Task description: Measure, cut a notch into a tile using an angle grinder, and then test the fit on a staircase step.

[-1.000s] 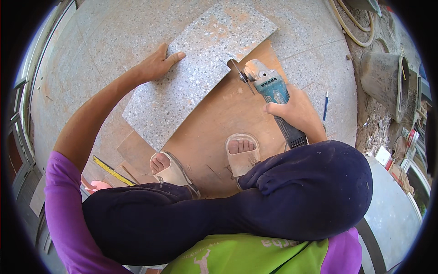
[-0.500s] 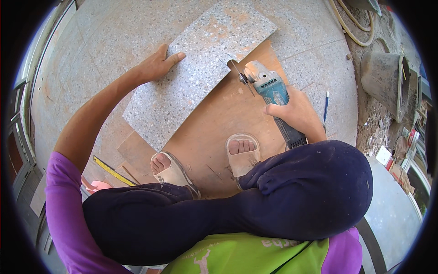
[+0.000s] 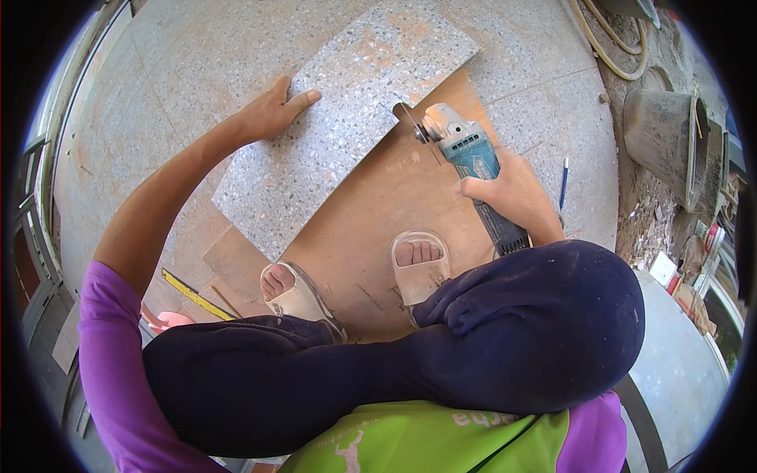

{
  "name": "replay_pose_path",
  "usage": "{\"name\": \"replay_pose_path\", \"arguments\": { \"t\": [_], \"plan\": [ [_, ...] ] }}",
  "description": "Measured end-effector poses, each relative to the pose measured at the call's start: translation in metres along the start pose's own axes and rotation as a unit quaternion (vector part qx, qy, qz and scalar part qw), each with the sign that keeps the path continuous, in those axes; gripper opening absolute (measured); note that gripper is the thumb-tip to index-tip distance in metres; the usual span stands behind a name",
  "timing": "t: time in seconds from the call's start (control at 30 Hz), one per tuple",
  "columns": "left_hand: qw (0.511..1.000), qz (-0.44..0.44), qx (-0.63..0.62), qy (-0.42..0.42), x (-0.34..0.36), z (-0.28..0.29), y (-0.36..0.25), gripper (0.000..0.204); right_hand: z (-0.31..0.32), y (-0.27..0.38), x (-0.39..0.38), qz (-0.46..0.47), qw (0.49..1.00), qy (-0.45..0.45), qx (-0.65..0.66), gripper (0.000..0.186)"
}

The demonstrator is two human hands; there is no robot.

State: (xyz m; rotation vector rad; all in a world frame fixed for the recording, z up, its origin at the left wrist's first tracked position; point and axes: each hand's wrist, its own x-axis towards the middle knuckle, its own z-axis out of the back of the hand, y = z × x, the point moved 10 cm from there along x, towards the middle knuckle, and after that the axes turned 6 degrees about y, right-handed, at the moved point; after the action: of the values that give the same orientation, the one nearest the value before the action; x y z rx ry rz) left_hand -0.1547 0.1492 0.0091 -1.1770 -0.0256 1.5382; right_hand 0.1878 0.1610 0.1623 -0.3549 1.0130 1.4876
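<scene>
A speckled grey terrazzo tile point(image 3: 331, 130) lies slantwise over a brown board point(image 3: 371, 205). My left hand point(image 3: 276, 109) grips the tile's left edge, thumb on top and the other fingers mostly hidden at the edge. In my right hand point(image 3: 516, 189) is a teal and grey angle grinder point(image 3: 477, 162), held around its body. Its thin disc point(image 3: 434, 150) stands edge-on by a small dark notch in the tile's right edge. Whether the disc touches the tile or is spinning, I cannot tell.
My sandalled feet stand near the board's close end. A blue pencil point(image 3: 564, 183) lies right of the grinder. A yellow strip, perhaps a ruler point(image 3: 195, 295), is at the left. At the far right are a dirty bucket point(image 3: 658, 142), a hose point(image 3: 603, 51) and rubble.
The grinder's head has turned very slightly, so its disc looks thinner. Both hands and the tile stay where they were.
</scene>
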Motion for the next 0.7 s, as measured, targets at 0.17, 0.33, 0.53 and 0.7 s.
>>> {"name": "replay_pose_path", "arguments": {
  "t": [0.17,0.33,0.53,0.7],
  "plan": [
    [1.0,0.011,0.003,0.005,-0.0004,-0.001,0.0,0.1,0.0002,-0.0016,-0.0019,0.001,1.0,-0.002,-0.008,0.05],
    [1.0,0.017,0.006,0.006,-0.0019,0.0002,0.0002,0.101,-0.0003,-0.0009,-0.0009,0.007,1.0,0.005,-0.004,0.051],
    [1.0,0.022,0.008,0.016,-0.0015,-0.0019,-0.0014,0.101,-0.0011,0.0032,-0.0007,-0.001,1.0,0.015,0.005,0.051],
    [1.0,0.02,0.012,0.002,-0.0032,0.0001,-0.0006,0.1,-0.0008,0.0037,0.0001,0.004,1.0,0.011,0.004,0.051]
  ]
}}
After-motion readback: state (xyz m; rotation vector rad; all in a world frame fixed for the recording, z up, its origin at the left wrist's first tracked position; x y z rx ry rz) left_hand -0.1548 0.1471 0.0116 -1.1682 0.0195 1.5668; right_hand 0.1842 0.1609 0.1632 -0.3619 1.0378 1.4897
